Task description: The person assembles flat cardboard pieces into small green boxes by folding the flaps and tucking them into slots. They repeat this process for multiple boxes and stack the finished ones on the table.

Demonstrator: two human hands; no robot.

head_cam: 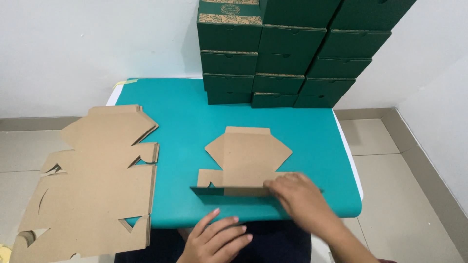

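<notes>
One flat box blank [247, 155] is being folded: right hand [297, 197] grip presses its raised near flap; left hand [217, 241] hovers open, holding nothing.

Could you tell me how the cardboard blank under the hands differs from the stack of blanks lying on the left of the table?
The single blank lies alone mid-table; the stack of blanks holds several, overhanging the left edge. The single blank has its near flap folded up, showing dark green, under the right hand; the stack lies fully flat and untouched. Both show a brown, die-cut side.
</notes>
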